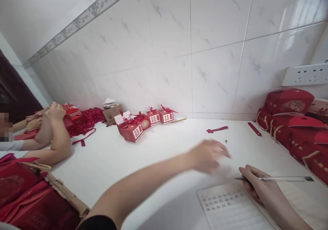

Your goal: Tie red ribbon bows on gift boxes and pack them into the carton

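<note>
My right hand [263, 189] grips a clear-barrelled pen [287, 178], its tip pointing left and its capless dark end to the right. Beneath that hand lies an open lined notebook [222, 218], with rows of handwritten characters at the top of its left page. My left hand [206, 156] is stretched over the white table just beyond the notebook; motion blurs its fingers, so what they hold, if anything, cannot be made out. Farther back, a dark red flower-ended strip [217, 130] and a tiny brown bit [226, 141] lie on the tabletop.
Small red gift boxes [132, 131] stand near the tiled wall. Larger red boxes [288, 102] with rope handles line the right side. A carton of red boxes [46, 206] fills the front left. Another person's arms [55, 134] rest beside piled red ribbons [92, 117].
</note>
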Tool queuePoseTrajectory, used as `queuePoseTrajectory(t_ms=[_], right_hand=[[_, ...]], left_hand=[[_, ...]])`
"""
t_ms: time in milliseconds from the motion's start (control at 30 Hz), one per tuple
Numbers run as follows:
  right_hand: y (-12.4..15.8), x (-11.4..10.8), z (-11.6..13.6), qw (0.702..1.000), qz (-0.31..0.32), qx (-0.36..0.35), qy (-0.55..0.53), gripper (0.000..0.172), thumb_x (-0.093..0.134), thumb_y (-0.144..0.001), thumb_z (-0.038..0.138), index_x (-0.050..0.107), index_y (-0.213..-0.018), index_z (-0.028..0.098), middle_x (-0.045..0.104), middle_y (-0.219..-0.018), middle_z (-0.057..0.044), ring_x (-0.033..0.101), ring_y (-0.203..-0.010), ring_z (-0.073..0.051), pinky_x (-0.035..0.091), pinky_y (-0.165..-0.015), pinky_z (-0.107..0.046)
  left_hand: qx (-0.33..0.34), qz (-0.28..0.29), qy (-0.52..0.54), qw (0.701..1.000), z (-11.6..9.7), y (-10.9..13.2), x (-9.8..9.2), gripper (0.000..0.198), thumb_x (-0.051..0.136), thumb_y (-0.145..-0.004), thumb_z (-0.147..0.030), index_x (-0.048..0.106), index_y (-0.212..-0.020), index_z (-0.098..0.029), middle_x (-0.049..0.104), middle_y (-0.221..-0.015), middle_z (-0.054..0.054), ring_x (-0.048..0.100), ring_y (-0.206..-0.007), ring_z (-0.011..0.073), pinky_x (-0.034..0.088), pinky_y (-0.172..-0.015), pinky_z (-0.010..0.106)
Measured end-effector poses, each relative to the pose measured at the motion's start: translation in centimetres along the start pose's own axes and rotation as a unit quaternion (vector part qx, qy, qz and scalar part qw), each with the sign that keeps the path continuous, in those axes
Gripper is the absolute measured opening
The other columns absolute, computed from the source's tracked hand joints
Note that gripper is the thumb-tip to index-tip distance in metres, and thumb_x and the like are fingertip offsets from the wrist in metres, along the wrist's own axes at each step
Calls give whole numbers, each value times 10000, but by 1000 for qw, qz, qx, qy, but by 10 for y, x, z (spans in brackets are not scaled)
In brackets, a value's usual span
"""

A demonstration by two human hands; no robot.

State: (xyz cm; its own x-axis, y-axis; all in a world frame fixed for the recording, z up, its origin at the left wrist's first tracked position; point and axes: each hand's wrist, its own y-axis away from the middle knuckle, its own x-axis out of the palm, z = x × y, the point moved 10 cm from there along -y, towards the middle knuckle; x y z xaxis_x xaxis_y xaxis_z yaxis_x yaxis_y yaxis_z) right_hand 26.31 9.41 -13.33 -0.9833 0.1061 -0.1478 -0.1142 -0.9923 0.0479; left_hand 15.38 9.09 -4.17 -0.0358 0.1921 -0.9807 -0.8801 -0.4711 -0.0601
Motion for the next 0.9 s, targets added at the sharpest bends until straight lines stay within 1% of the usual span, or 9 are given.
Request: queuePoseTrajectory(t_ms=[67, 100, 167, 300, 400, 500, 600, 700, 900], right_hand=[[0, 1, -6, 999, 0, 35, -6, 471, 551, -663, 577, 313, -525, 195, 336, -468, 43, 231, -400, -64, 165, -373, -182], [0, 2, -8, 999, 4, 47, -11, 466, 555, -655, 572, 317, -523, 193, 337, -470, 43, 230, -402, -63, 164, -377, -182], [1, 4, -4, 999, 9, 41, -7, 464, 551, -646, 568, 316, -507, 193, 319, -453, 46, 223, -401, -63, 165, -384, -186], [4, 9, 9, 1000, 13, 14, 9, 459, 527, -628, 576, 322, -470, 197, 295, -419, 46, 214, -397, -70, 165, -394, -201], [4, 11, 10, 1000, 14, 15, 23, 459, 514, -618, 587, 322, -460, 200, 288, -412, 47, 215, -396, -73, 168, -401, -208], [1, 11, 6, 999, 16, 13, 36, 455, 508, -633, 583, 321, -468, 203, 275, -409, 52, 214, -395, -78, 171, -404, -214], [-2, 11, 3, 999, 19, 0, 41, 439, 506, -666, 557, 316, -485, 204, 270, -411, 55, 213, -400, -81, 174, -407, -217], [0, 10, 5, 999, 18, -10, 42, 413, 520, -668, 516, 308, -501, 203, 294, -434, 53, 228, -403, -79, 179, -403, -215], [8, 10, 20, 999, 15, -19, 43, 391, 528, -647, 487, 324, -473, 202, 312, -411, 50, 246, -388, -77, 202, -383, -206]], left_hand=[[-175, -81, 56, 980, 99, 38, -23, 348, 495, -744, -118, 615, -1063, -193, 586, -1172, 74, 495, -1161, 198, 343, -1050, 370], [-319, -136, 73, 935, 151, 76, -34, 344, 521, -715, -126, 618, -1036, -205, 588, -1172, 59, 488, -1168, 199, 330, -1055, 362], [-459, -188, 48, 867, 208, 150, -48, 439, 510, -728, -169, 518, -1166, -144, 476, -1301, 142, 377, -1268, 274, 259, -1073, 465], [-676, -218, 37, 703, 251, 292, -47, 762, 617, -681, -366, 295, -1298, -56, 269, -1385, 307, 188, -1327, 454, 168, -1005, 653], [-745, -193, 87, 632, 256, 348, -23, 873, 695, -598, -445, 297, -1282, -77, 354, -1327, 323, 283, -1281, 480, 243, -965, 651], [-735, -183, 141, 638, 261, 356, -5, 855, 689, -614, -466, 301, -1269, -77, 419, -1294, 290, 405, -1240, 390, 338, -983, 519], [-686, -186, 166, 684, 262, 337, -2, 894, 706, -601, -454, 275, -1291, -85, 348, -1366, 266, 380, -1280, 328, 345, -1014, 403], [-639, -168, 189, 726, 250, 313, -1, 973, 732, -558, -464, 252, -1322, -101, 320, -1397, 247, 327, -1311, 345, 315, -1037, 417], [-521, -104, 292, 795, 162, 257, 5, 1019, 705, -586, -532, 207, -1374, -121, 381, -1377, 207, 406, -1261, 316, 354, -1023, 406]])
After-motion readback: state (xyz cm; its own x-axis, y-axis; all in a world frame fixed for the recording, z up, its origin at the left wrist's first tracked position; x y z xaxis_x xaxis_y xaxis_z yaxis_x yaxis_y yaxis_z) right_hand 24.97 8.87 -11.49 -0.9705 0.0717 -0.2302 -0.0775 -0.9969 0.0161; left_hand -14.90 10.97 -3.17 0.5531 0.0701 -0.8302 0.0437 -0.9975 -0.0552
